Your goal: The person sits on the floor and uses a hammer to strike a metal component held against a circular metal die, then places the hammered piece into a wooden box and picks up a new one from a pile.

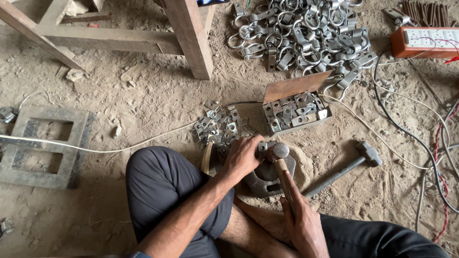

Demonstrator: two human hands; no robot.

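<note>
So the person is sitting on a dusty dirt floor (143,91), working over a dark heavy iron block (263,179) sitting near their legs. Far right there's a big heap of shiny steel ring clamps (306,33), and right of the block a long grey metal sledgehammer (346,167) is lying idle. Just beyond the block, an open cardboard box of small silver square plates (292,113) is spilling a loose pile (217,126) to its left. The right hand (302,220) is wrapped tight around a wooden-handled ball-head hammer (279,155), while the left hand (244,155) is pinching a small metal piece (263,146) on the block. Fingers are sitting right beside the hammerhead, so I reckon a glancing blow could smash them or kick the piece loose.
</note>
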